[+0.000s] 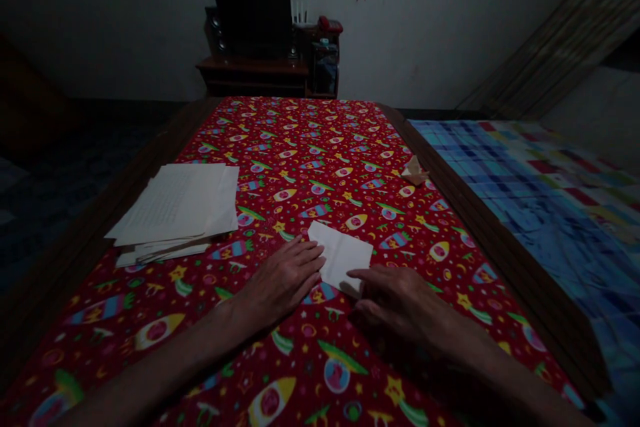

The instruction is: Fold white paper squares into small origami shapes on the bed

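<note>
A small folded sheet of white paper [340, 252] lies on the red patterned cloth [320, 353] between my hands. My left hand [287, 275] rests flat, its fingers stretched out and the tips touching the paper's left edge. At the lower right edge is my right hand [395, 293], with the index finger stretched over the paper. The thumb sits lower and apart from that finger, near the paper's corner, and the other fingers curl under. Whether the thumb and finger pinch the corner is hard to see in the dim light.
A stack of printed sheets [175, 203] lies on the left of the cloth. Near the right edge stands a small folded paper piece [415, 172]. Beyond the table are a monitor [253, 20] and a red telephone [330, 25]. A bed with a blue checked cover [465, 160] adjoins on the right.
</note>
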Motion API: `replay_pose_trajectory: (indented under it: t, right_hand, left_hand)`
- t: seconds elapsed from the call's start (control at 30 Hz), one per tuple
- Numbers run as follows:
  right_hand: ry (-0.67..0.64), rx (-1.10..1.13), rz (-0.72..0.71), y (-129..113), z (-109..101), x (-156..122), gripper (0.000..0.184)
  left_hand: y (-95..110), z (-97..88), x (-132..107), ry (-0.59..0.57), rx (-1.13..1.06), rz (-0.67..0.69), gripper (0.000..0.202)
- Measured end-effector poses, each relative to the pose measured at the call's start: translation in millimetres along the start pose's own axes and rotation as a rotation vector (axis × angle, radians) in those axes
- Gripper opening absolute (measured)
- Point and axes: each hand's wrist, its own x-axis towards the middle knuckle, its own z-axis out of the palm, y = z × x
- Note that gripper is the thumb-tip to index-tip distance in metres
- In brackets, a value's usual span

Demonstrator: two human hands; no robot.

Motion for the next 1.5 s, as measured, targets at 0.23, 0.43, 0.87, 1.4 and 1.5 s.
replay_pose_trajectory:
  t: [0.23, 0.43, 0.87, 1.4, 1.5]
  right_hand:
    - [0.036, -0.325, -0.34, 13, 11, 11, 0.038]
    - [0.16, -0.357, -0.524, 33, 16, 16, 0.036]
    - [0.311, -0.392, -0.607, 6, 36, 37, 0.029]
    - [0.302, 0.304, -0.151, 24, 30, 52, 0.015]
    - [0.311, 0.229, -0.085, 22, 32, 53, 0.014]
  left_hand:
    - [8, 5.2, -4, 0.015, 0.025, -0.038, 0.033]
    - [15, 6.1, -12, -0.019, 0.061, -0.033, 0.036]
    - [-4, -7.3, -13, -0.013, 0.075, -0.032, 0.035]
    - [14, 6.2, -21, 0.135, 0.28, 0.036, 0.03]
    - [15, 7.3, -22, 0.137, 0.242, 0.0, 0.031]
